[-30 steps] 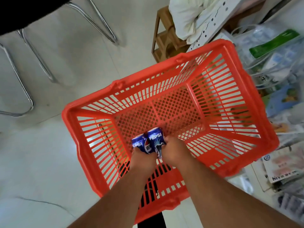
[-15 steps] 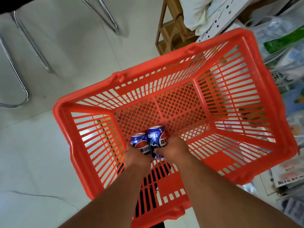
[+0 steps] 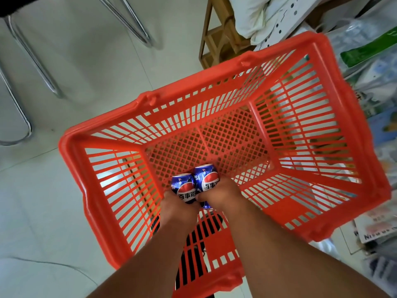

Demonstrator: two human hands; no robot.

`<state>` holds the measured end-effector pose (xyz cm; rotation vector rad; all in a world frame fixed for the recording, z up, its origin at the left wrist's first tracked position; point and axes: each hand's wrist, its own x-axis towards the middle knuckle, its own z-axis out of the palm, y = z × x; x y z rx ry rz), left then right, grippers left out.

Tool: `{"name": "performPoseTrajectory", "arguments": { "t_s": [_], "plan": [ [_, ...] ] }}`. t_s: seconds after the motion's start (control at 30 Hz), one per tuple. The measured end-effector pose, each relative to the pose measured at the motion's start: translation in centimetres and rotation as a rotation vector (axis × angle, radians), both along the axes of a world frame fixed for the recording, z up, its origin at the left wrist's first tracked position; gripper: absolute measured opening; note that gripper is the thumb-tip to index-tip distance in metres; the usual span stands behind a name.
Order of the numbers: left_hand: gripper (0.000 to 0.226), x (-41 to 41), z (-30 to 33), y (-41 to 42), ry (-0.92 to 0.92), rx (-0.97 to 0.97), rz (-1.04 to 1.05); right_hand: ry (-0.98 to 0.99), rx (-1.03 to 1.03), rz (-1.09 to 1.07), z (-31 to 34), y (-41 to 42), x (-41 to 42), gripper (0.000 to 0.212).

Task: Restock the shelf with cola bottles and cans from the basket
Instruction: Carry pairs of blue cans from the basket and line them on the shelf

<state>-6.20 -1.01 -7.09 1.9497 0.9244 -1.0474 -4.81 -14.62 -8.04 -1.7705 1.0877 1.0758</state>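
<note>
An orange plastic basket stands on the pale tiled floor below me. Both of my hands reach into it near its front wall. My left hand is wrapped around a blue cola can with a red, white and blue logo. My right hand grips a second blue cola can right beside the first, the two cans touching. Apart from these cans, the mesh bottom of the basket shows nothing else. No shelf is in sight.
Chrome chair legs cross the floor at top left. A wooden stool with white cloth on it stands behind the basket. Packaged goods in plastic bags pile along the right edge, next to the basket.
Both hands have turned the two cans upright-ish so their logos face me and lifted them slightly. The view has shifted, bringing the basket closer and lower in frame.
</note>
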Motion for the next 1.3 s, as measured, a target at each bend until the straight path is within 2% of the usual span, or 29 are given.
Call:
{"name": "performPoseTrajectory", "arguments": {
  "t_s": [0.13,0.27,0.47,0.6,0.7,0.77,0.93,1.03,1.13,1.3],
  "plan": [
    [0.045,1.0,2.7,0.1,-0.074,-0.041,-0.053,-0.064,-0.015,-0.052,2.7,-0.8,0.5,0.055],
    [0.020,2.9,9.0,-0.4,-0.207,-0.131,-0.130,-0.245,-0.042,-0.096,8.9,-2.0,0.8,0.058],
    [0.035,4.5,22.8,-1.2,-0.362,-0.293,-0.207,-0.539,-0.052,-0.265,22.9,-3.9,-1.0,0.062],
    [0.051,3.9,31.6,-1.4,-0.452,-0.391,-0.316,-0.682,-0.050,-0.365,32.2,-5.0,-4.1,0.043],
    [0.050,3.0,37.6,-2.1,-0.508,-0.497,-0.443,-0.770,-0.039,-0.490,38.3,-5.1,-7.2,0.059],
    [0.051,2.4,40.9,-2.4,-0.537,-0.549,-0.521,-0.806,-0.036,-0.575,41.5,-4.9,-9.5,0.059],
    [0.056,0.7,46.9,-3.5,-0.604,-0.671,-0.779,-0.873,-0.071,-0.764,47.2,-2.7,-15.9,0.067],
    [0.056,-1.0,50.1,-4.0,-0.606,-0.752,-0.910,-0.953,-0.109,-0.927,50.0,-0.8,-19.9,0.054],
    [0.055,-3.6,52.4,-4.8,-0.581,-0.819,-1.044,-1.017,-0.175,-1.075,52.2,0.5,-23.7,0.067],
    [0.050,-10.1,55.6,-6.5,-0.544,-0.916,-1.262,-1.066,-0.311,-1.332,54.8,2.6,-31.5,0.041]
  ]
}}
